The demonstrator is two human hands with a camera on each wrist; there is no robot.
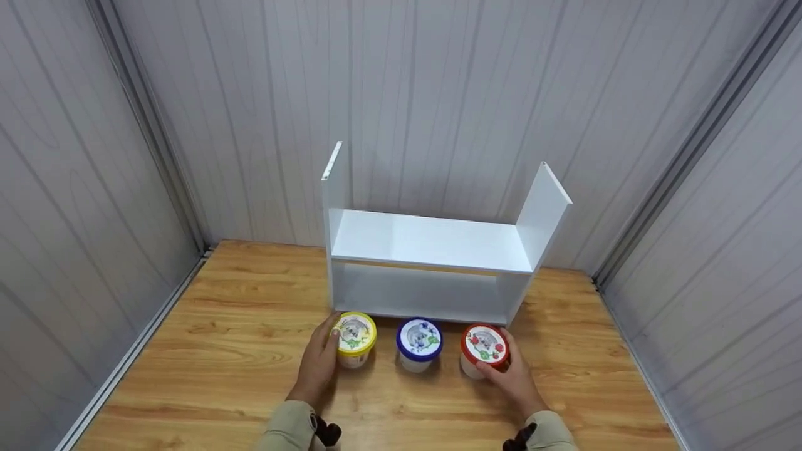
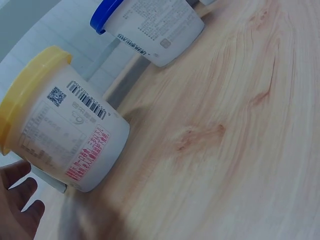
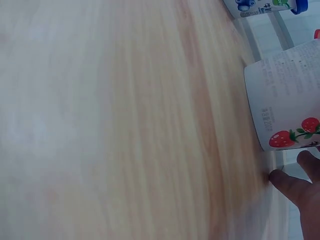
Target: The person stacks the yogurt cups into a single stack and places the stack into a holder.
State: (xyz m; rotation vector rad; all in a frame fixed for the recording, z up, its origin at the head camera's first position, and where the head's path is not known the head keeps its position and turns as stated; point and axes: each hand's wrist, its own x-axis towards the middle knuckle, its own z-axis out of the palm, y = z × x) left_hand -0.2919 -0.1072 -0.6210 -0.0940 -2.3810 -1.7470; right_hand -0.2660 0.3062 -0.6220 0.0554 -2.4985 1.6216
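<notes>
Three white tubs with coloured lids stand in a row on the wooden table. At the left is the yellow-lidded tub (image 1: 354,334); my left hand (image 1: 318,363) holds it at its left side, thumb at the lid's edge. The blue-lidded tub (image 1: 418,341) stands in the middle, untouched. My right hand (image 1: 515,376) grips the red-lidded tub (image 1: 484,346), thumb on the near rim and fingers along the right side. Strawberries are printed on this tub (image 3: 287,100) in the right wrist view. The left wrist view shows a barcode on the yellow-lidded tub (image 2: 75,125), with fingers (image 2: 22,192) beside it.
A white two-level shelf (image 1: 432,243) with upright side panels stands right behind the tubs. Panelled walls (image 1: 432,94) enclose the wooden table (image 1: 250,351) at the back and both sides.
</notes>
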